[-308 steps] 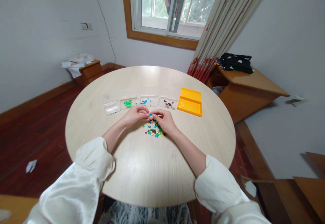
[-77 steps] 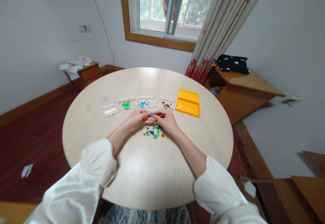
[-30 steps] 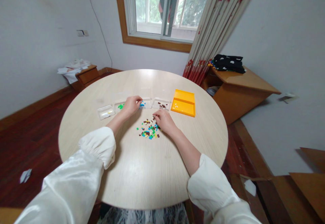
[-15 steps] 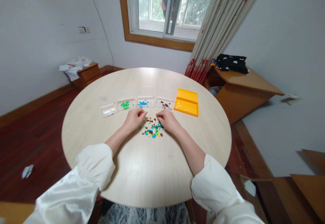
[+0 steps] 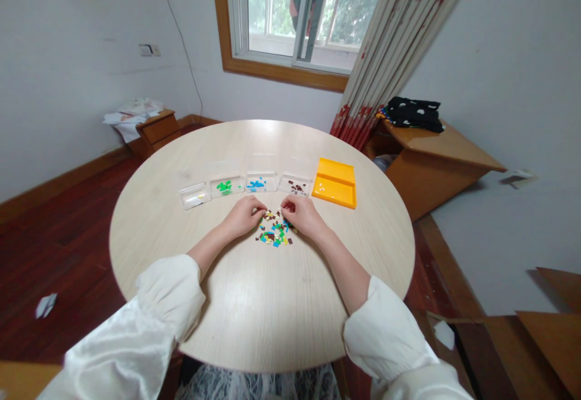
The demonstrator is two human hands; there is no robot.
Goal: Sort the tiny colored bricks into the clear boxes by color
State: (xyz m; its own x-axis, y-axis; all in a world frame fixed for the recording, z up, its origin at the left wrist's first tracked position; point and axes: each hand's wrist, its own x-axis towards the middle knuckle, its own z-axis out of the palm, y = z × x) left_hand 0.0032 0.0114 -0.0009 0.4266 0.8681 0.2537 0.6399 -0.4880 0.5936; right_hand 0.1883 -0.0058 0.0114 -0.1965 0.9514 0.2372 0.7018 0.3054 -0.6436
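Resting on a round table (image 5: 254,309), two hands flank one heap of small coloured bricks (image 5: 275,230). Her left hand (image 5: 242,215) lies at the heap's left edge, fingers curled in, thumb and forefinger drawn together at the nearest pieces; whether a brick sits between them is too small to tell. Her right hand (image 5: 304,213) mirrors it at the heap's right edge, fingertips bunched together and touching the pile, and again I cannot tell if anything is pinched. Between the two sets of fingertips lies the top of the heap, a mix of brown, green, blue, yellow and white pieces, too many and too tiny to count.

Just beyond the hands stands a row of five shallow trays. Four are clear: the one farthest left of the left hand (image 5: 196,195) holds a few pale and yellow bits, the next (image 5: 226,186) green ones, the third (image 5: 260,182), straight beyond the gap between the hands, blue ones, and the fourth (image 5: 296,185), just past the right hand, brown ones. One orange tray (image 5: 336,183) sits to the right of the right hand, with a few white pieces inside. Both arms wear loose white sleeves, two cuffs gathered near the table's near edge.
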